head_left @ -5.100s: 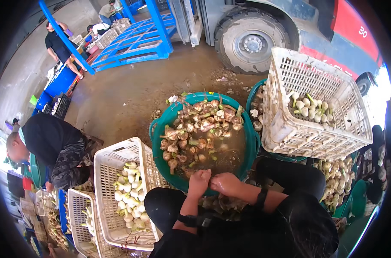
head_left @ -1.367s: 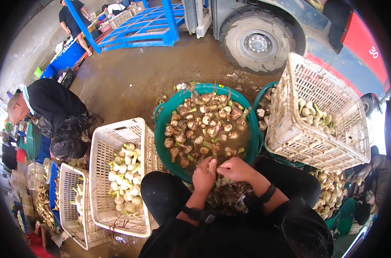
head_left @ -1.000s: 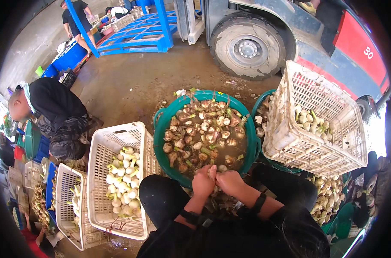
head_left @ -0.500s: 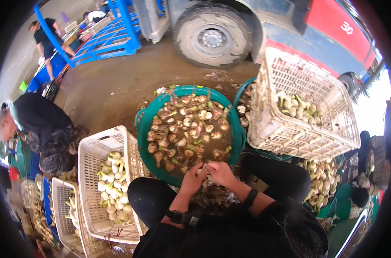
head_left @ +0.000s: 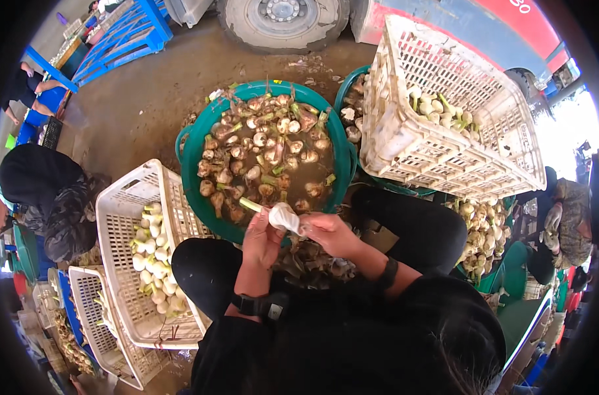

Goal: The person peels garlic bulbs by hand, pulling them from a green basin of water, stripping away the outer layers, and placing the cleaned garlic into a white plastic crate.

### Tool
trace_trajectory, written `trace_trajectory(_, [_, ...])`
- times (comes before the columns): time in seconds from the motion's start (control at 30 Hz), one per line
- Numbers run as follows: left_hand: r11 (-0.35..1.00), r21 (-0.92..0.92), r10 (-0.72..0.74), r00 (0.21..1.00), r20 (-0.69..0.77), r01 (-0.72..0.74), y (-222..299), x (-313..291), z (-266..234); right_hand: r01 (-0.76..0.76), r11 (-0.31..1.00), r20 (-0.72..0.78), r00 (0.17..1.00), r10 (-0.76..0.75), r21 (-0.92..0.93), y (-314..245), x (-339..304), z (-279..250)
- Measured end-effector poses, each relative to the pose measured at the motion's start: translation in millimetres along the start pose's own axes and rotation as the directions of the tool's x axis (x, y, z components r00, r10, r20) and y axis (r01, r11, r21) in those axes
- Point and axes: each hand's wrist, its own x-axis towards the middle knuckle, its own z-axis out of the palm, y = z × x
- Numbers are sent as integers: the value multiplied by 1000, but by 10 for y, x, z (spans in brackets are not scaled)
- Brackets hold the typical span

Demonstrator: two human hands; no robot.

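Observation:
A white garlic bulb (head_left: 284, 218) with a short pale-green stem is held over the near rim of a green tub (head_left: 195, 172). Closed around its stem side is my left hand (head_left: 260, 242). My right hand (head_left: 331, 235) pinches the other side, where loose skin seems to be; its fingertips are partly hidden. Unpeeled, soil-brown garlic bulbs (head_left: 266, 141) float in the tub's muddy water. Below my hands, between my knees, lies a heap of garlic skins (head_left: 312, 262).
At my left, a white crate (head_left: 130, 191) holds peeled garlic, with another crate (head_left: 82, 309) beside it. A crate (head_left: 438, 148) of garlic stands on the right, above more bulbs (head_left: 485, 230). A person (head_left: 49, 197) bends over at left. A vehicle wheel (head_left: 283, 20) is ahead.
My hands have come up from the tub's near edge, and the white bulb with its stem now shows between them. The view has tilted down, shifting the surroundings upward.

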Motion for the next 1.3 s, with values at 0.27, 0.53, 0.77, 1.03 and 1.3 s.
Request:
trace_trajectory(0.27, [998,-60,12,956,-294,-31,34,-7,99,-86,930,81,989,123,-357,-455,-235,-416])
trace_trajectory(0.53, [-210,750,647,486,587,-627,71,-235,383,-88,809,-198,980,-35,-581,-481,187,68])
trace_trajectory(0.77, [746,581,536,811,-235,-325,-92,-238,400,-225,863,-314,946,82,-452,-132,221,-32])
trace_trajectory(1.03, [940,-301,-254,921,-296,163,248,-121,43,40,736,349,897,272,-676,-22,-155,-439])
trace_trajectory(1.3, [904,383,324,887,-330,-187,101,-173,385,-397,288,363,917,165,872,323,450,-127])
